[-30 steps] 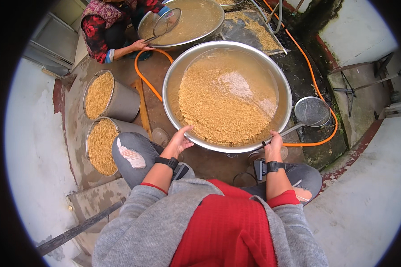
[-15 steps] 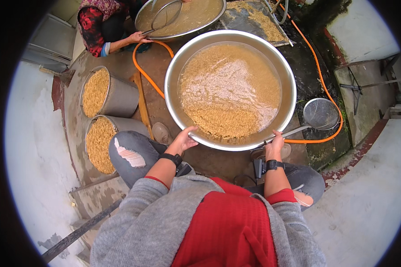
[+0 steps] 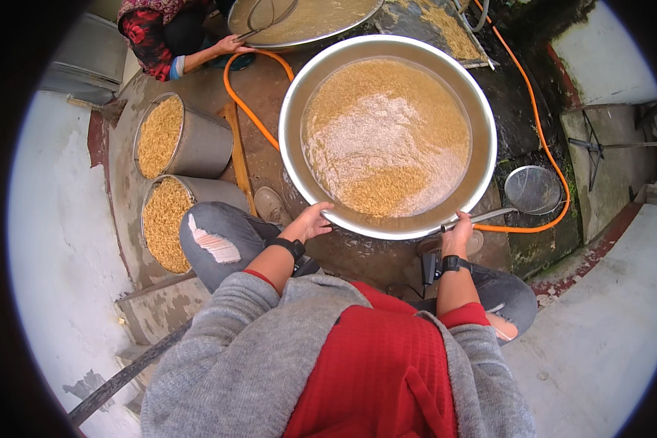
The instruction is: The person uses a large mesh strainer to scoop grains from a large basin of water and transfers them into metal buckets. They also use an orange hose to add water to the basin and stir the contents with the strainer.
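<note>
A large round metal basin (image 3: 290,164) in front of me holds water and tan grain (image 3: 387,191); a pale, glossy sheen lies across the water's middle. My left hand (image 3: 312,222) grips the rim at the near left, thumb over the edge. At the near right, my right hand (image 3: 458,232) closes on the same rim; its fingertips are partly hidden. Touching that hand is the handle of a round mesh strainer (image 3: 533,190), whose bowl rests on the ground to the basin's right.
Two metal buckets (image 3: 210,144) lie tilted at the left, full of grain. An orange hose (image 3: 536,120) curves behind and right of the basin. Far left, another person's hand (image 3: 230,45) holds a strainer over a second basin (image 3: 321,38). A wooden strip (image 3: 239,157) lies beside the buckets.
Water has washed over the near side of the basin, so the bare grain patch there is smaller and the pale sheen wider. Both my hands keep their hold on the rim.
</note>
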Demonstrator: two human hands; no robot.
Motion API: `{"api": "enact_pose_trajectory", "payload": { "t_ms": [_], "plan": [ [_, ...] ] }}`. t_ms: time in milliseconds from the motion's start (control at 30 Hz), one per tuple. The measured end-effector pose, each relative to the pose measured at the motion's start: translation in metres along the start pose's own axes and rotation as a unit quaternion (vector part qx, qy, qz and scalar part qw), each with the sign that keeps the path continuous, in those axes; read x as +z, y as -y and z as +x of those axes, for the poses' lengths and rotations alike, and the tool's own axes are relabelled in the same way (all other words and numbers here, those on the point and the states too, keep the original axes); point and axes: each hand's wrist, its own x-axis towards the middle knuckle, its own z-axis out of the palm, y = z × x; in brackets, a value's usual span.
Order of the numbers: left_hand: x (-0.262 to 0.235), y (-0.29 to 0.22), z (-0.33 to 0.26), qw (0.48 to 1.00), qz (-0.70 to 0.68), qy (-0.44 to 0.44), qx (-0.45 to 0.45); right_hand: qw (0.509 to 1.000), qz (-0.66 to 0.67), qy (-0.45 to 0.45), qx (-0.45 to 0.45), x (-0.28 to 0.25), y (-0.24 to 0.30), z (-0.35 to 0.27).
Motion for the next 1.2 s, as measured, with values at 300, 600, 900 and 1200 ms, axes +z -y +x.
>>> {"api": "enact_pose_trajectory", "payload": {
  "t_ms": [300,600,900,1200],
  "plan": [
    [0.012,-0.096,-0.072,0.986,-0.057,-0.073,0.142,0.993,-0.005,0.070,-0.097,0.033,0.058,-0.031],
    [-0.062,-0.318,-0.118,0.864,0.306,-0.211,0.338,0.967,0.005,0.253,-0.020,0.062,0.175,-0.095],
    [-0.173,-0.300,0.068,0.915,0.332,-0.167,0.155,0.951,-0.037,0.306,-0.026,0.076,0.168,-0.062],
    [-0.210,-0.246,0.254,0.901,0.393,-0.144,0.117,0.966,-0.053,0.253,0.026,0.090,0.146,-0.041]
  ]
}}
